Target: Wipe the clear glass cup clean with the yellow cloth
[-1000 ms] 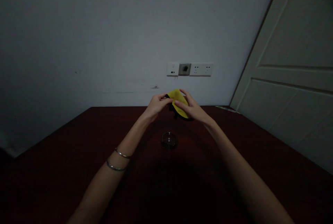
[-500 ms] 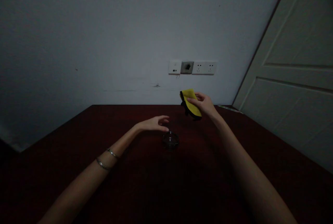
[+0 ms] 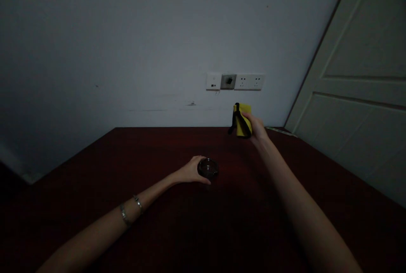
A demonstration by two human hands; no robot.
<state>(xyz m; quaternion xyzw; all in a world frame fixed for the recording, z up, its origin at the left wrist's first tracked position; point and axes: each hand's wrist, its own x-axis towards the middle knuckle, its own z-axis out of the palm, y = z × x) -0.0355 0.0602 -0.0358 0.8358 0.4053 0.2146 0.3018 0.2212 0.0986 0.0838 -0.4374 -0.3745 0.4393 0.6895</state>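
Observation:
A small round dark glass ashtray (image 3: 208,168) stands on the dark red tabletop (image 3: 152,146). My left hand (image 3: 193,170) is curved around its left side, thumb at the near edge and fingers at the far edge. Held up in the air to the right and farther back is a folded yellow cloth (image 3: 243,126) with black edging. My right hand (image 3: 256,126) grips it by its right side; part of that hand's fingers are hidden behind the cloth. Two silvery bracelets (image 3: 130,210) circle my left forearm.
The tabletop meets a pale wall (image 3: 152,45) at the back. Sockets and switches (image 3: 249,82) are set in the wall above the right hand. A pale panelled door (image 3: 355,108) slants along the right side, and a thin strip (image 3: 281,132) lies at the back right corner.
My left hand has come down from above and behind the ashtray to close around its left side. My right hand has moved slightly right and up with the cloth, which has turned.

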